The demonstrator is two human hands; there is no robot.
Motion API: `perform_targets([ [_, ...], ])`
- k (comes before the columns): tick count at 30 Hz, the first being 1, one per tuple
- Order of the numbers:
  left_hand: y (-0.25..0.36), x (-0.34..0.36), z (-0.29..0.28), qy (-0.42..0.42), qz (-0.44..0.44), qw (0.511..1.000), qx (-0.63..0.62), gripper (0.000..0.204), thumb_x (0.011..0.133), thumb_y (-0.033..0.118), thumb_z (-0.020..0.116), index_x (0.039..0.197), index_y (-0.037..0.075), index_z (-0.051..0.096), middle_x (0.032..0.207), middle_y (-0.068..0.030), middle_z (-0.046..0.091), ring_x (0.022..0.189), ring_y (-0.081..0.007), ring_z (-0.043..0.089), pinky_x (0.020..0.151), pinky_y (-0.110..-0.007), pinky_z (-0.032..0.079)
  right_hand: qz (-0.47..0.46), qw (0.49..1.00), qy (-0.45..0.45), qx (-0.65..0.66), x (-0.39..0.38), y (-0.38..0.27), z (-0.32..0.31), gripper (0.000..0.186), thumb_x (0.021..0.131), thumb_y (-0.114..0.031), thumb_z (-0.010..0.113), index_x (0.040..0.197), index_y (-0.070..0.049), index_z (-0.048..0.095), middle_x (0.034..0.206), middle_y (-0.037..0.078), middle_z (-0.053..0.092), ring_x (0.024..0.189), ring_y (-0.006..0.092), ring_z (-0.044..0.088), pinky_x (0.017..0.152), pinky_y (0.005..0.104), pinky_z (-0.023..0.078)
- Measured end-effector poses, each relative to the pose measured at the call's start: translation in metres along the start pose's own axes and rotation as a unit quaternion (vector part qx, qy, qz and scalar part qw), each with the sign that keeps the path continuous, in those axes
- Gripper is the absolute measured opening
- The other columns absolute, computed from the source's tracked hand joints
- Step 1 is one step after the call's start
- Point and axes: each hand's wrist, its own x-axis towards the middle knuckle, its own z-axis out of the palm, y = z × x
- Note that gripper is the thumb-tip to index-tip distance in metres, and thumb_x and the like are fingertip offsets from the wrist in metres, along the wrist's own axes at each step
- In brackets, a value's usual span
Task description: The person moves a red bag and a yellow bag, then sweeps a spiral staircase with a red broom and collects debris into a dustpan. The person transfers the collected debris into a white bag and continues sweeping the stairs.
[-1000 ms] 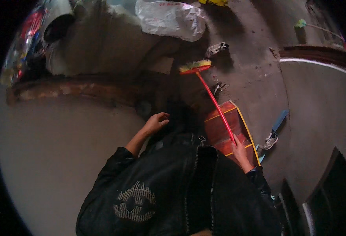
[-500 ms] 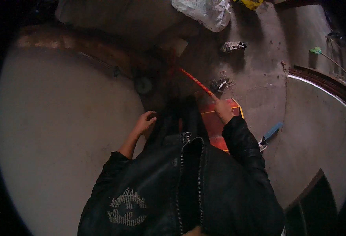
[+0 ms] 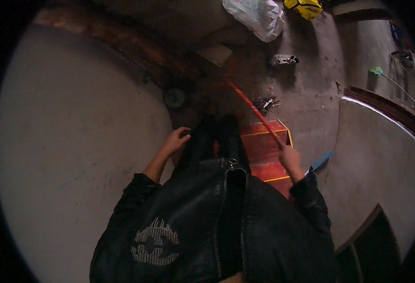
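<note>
My right hand (image 3: pixel 290 158) is closed round the near end of a long red broom handle (image 3: pixel 254 108). The handle slants up and left, and its far end fades into a dim reddish blur on the dark floor. Loosely curved and holding nothing, the fingers of my left hand (image 3: pixel 177 139) hang beside my dark trousers, with the thumb apart. A small heap of dark and pale litter (image 3: pixel 266 104) lies just right of the handle. Beyond it is a crumpled black-and-white piece (image 3: pixel 284 59).
Beneath my right hand is a red box-like piece with yellow edging (image 3: pixel 266 144). A pale curved surface (image 3: pixel 85 122) fills the left. A blue-handled item (image 3: pixel 321 160) lies to the right. At the far side are a white plastic bag (image 3: pixel 259 19) and a yellow bag (image 3: pixel 306 8).
My right hand has drawn back toward me and to the right, bringing the broom with it. My left hand has barely moved. The view has shifted slightly.
</note>
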Motion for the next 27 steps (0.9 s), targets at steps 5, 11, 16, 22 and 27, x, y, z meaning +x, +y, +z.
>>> perform_targets([
  [5, 0.019, 0.001, -0.005, -0.011, -0.061, 0.994, -0.090, 0.033, 0.084, 0.013, 0.059, 0.114, 0.005, 0.053, 0.108, -0.0108, 0.058, 0.101, -0.0214, 0.055, 0.086, -0.032, 0.045, -0.064, 0.996, 0.058, 0.037, 0.070, -0.028, 0.064, 0.052, 0.081, -0.012, 0.044, 0.132, -0.024, 0.040, 0.079, 0.018, 0.061, 0.071, 0.0363, 0.061, 0.062, 0.0468, 0.048],
  [11, 0.034, 0.011, -0.015, -0.004, 0.013, 1.000, 0.025, 0.032, 0.084, 0.012, 0.058, 0.114, 0.002, 0.053, 0.108, -0.0121, 0.059, 0.100, -0.0214, 0.056, 0.087, -0.032, 0.044, 0.095, 0.995, 0.013, -0.022, 0.012, 0.082, 0.039, 0.052, 0.085, -0.015, 0.043, 0.133, -0.034, 0.036, 0.086, 0.015, 0.064, 0.077, 0.0338, 0.062, 0.064, 0.0456, 0.049],
  [16, 0.074, 0.010, 0.006, -0.023, 0.042, 0.996, 0.076, 0.033, 0.084, 0.012, 0.058, 0.114, 0.002, 0.053, 0.107, -0.0137, 0.060, 0.100, -0.0223, 0.057, 0.086, -0.033, 0.044, 0.165, 0.983, 0.038, -0.077, -0.049, 0.147, 0.018, 0.052, 0.083, -0.014, 0.048, 0.132, -0.031, 0.039, 0.085, 0.018, 0.063, 0.074, 0.0327, 0.063, 0.063, 0.0436, 0.051],
  [22, 0.132, -0.010, 0.029, -0.054, 0.024, 0.994, 0.094, 0.033, 0.084, 0.013, 0.058, 0.115, 0.002, 0.053, 0.106, -0.0130, 0.061, 0.099, -0.0214, 0.057, 0.086, -0.032, 0.044, 0.020, 0.985, 0.115, -0.126, -0.096, 0.172, -0.005, 0.046, 0.083, -0.016, 0.047, 0.126, -0.032, 0.046, 0.071, 0.013, 0.056, 0.063, 0.0297, 0.063, 0.050, 0.0402, 0.050],
  [27, 0.142, 0.003, 0.032, -0.048, 0.015, 0.993, 0.103, 0.034, 0.084, 0.014, 0.058, 0.115, 0.003, 0.053, 0.105, -0.0122, 0.061, 0.098, -0.0204, 0.057, 0.085, -0.032, 0.044, 0.061, 0.968, 0.132, -0.205, -0.049, 0.185, 0.027, 0.042, 0.083, -0.011, 0.047, 0.119, -0.032, 0.052, 0.074, 0.010, 0.056, 0.063, 0.0262, 0.062, 0.052, 0.0363, 0.050],
])
